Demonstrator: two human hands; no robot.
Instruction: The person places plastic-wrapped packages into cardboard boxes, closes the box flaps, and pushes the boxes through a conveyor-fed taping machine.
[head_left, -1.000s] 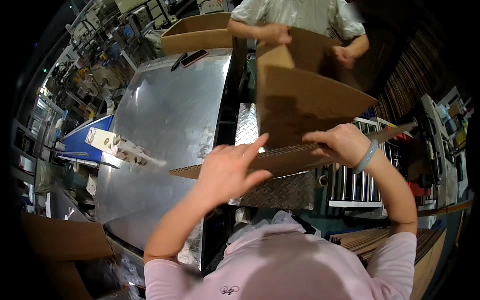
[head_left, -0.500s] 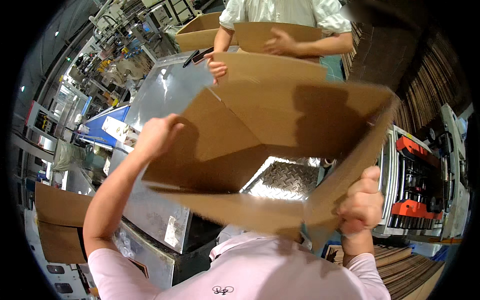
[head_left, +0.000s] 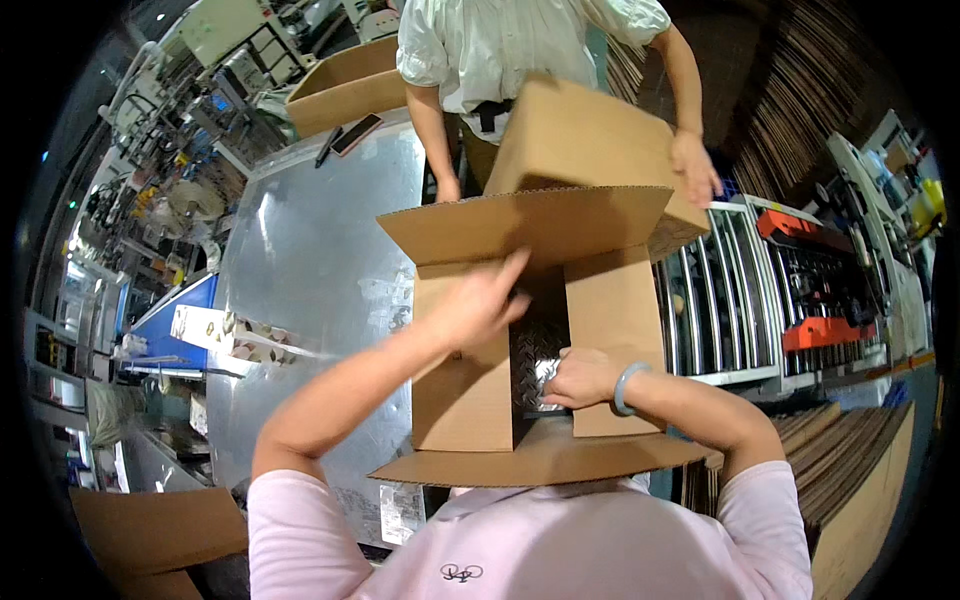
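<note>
In front of me an open cardboard box (head_left: 462, 390) has its left and right flaps folded inward. The far and near flaps stick outward, and through the gap between the side flaps a metal tread plate (head_left: 540, 365) shows. My left hand (head_left: 480, 305) is over the left flap near the far flap, index finger stretched out and slightly blurred. My right hand (head_left: 583, 378) is curled at the inner edge of the right flap; its fingertips are partly hidden. A bluish bangle (head_left: 622, 388) circles my right wrist.
Across from me a co-worker (head_left: 520, 45) handles another cardboard box (head_left: 590, 130). A metal table (head_left: 310, 270) lies to the left, with a phone (head_left: 358, 134) on it. At right are a roller conveyor (head_left: 715, 290) with red-orange parts and stacked cardboard (head_left: 850, 460).
The box has come down from being held tilted and its side flaps are now folded in. Both my hands moved inward from its sides. The co-worker's box has turned and moved right.
</note>
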